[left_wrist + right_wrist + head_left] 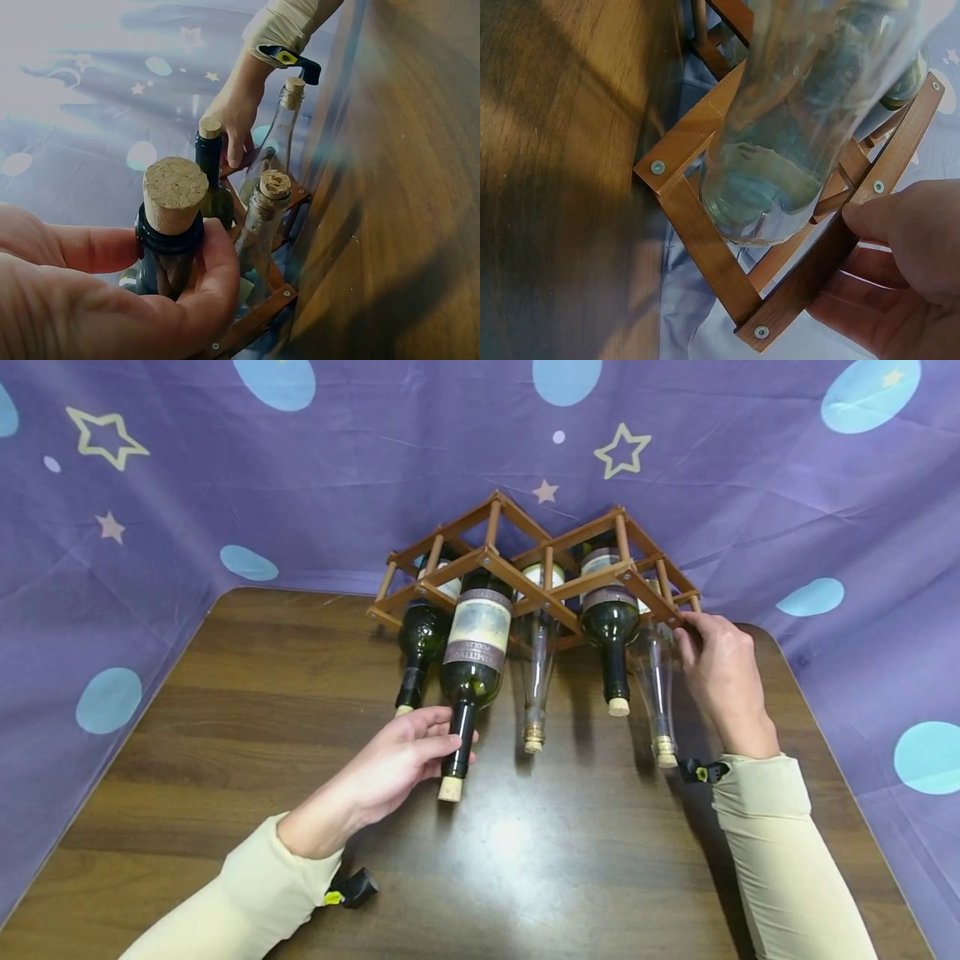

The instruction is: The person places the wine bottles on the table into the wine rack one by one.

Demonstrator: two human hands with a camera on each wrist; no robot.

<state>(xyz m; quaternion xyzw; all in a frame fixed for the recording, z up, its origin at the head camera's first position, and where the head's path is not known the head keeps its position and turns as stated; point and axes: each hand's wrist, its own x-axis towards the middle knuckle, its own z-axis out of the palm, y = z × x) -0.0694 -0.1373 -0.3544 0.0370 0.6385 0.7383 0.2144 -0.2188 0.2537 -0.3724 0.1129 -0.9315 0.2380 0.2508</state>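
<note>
My left hand grips the neck of a dark green wine bottle with a cream and purple label. Its cork points toward me, while its base lies in an upper opening of the wooden wine rack. With thumb and fingers, my right hand pinches the rack's right end, on a slat beside a clear bottle. Two more dark bottles, one at the left and one right of centre, and another clear bottle lie in the rack, necks forward.
The rack stands at the back of a brown wooden table, close to a purple cloth backdrop with stars and dots. Several corked necks stick out past the rack's front. Black camera mounts hang from both wrists.
</note>
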